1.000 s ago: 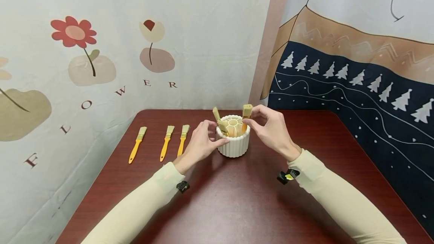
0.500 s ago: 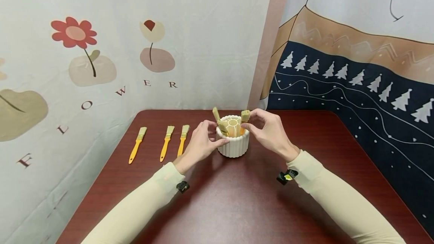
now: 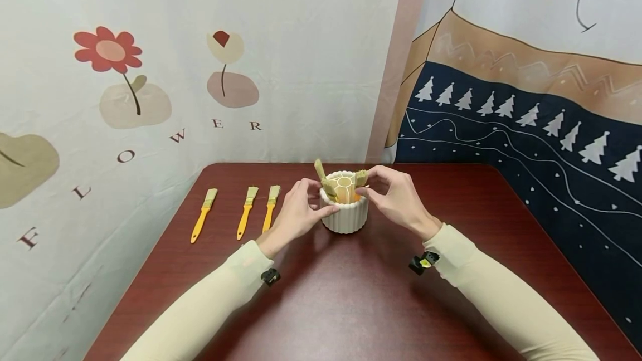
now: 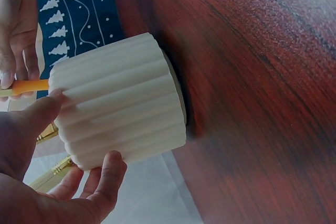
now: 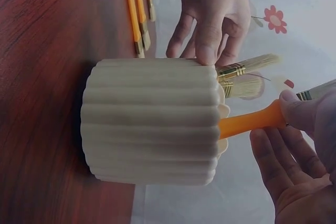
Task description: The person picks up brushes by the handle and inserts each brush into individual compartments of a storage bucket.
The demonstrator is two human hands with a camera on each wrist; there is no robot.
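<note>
Your left hand (image 3: 298, 210) is wrapped about the left side of the white fluted holder (image 3: 345, 219), thumb on its near wall and fingers round toward the back, while the holder stands upright on the reddish-brown desk (image 3: 346, 288). Your right hand (image 3: 398, 196) pinches the held brush (image 5: 252, 121) between thumb and fingers at the holder's right side; its bristles point up, and part of its orange handle is below the rim, with the rest visible above it. Inside, ribs spread from a round central opening. Two brushes, the rear brush (image 3: 319, 169) and the front brush (image 3: 329, 188), lean in the left part of the holder near your left fingers, bristles up. To your left, three loose brushes (image 3: 247, 212) lie on the desk, well apart from the holder, with bristles pointing away from you; the nearest one's handle runs down beside your left wrist.
</note>
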